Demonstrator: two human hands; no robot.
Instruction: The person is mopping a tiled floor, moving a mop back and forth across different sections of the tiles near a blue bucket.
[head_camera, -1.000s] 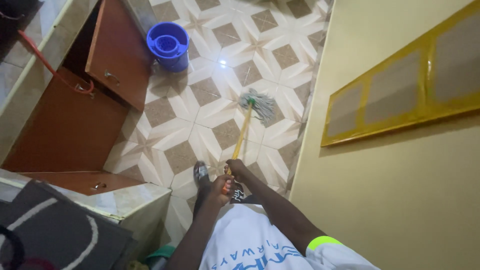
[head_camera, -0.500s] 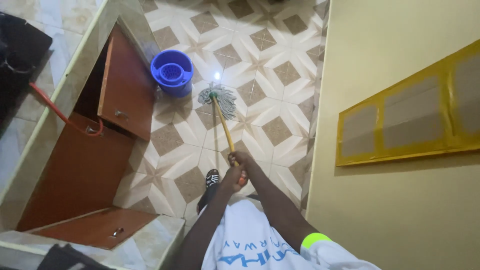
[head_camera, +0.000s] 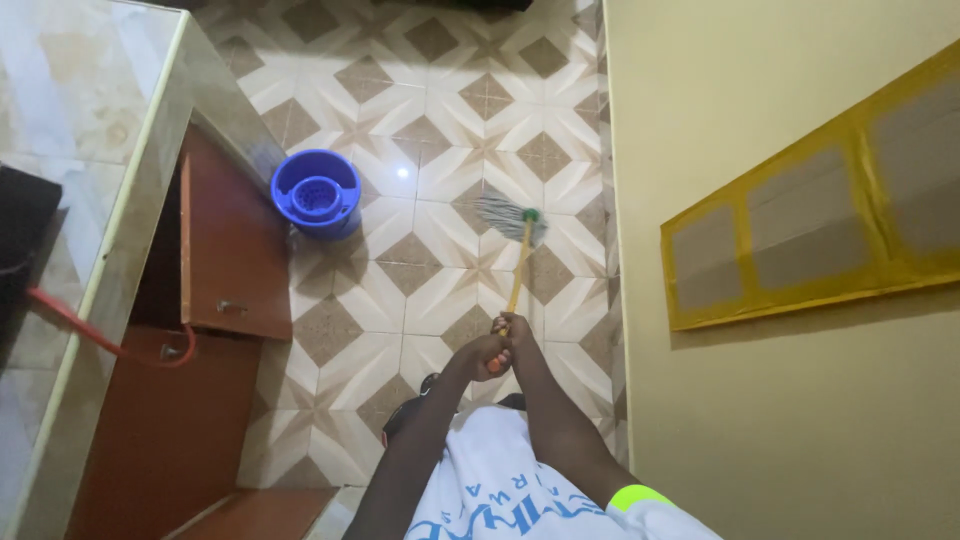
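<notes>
Yellow mop handle (head_camera: 517, 283) gripped by both hands, left hand (head_camera: 482, 354) & right hand (head_camera: 506, 330) stacked for reach, mop head (head_camera: 508, 217) at 12, bucket (head_camera: 316, 192) at 10.

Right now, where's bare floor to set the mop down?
Free: tiles between blue bucket and mop head, and the floor beyond both. Crowded: strip by the open cabinet door and around both hands on the handle.

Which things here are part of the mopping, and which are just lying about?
In use: mop, yellow handle held by left hand and right hand; blue wringer bucket; tiled floor.
Lying about: open cabinet door; red hose; yellow-framed panel.
</notes>
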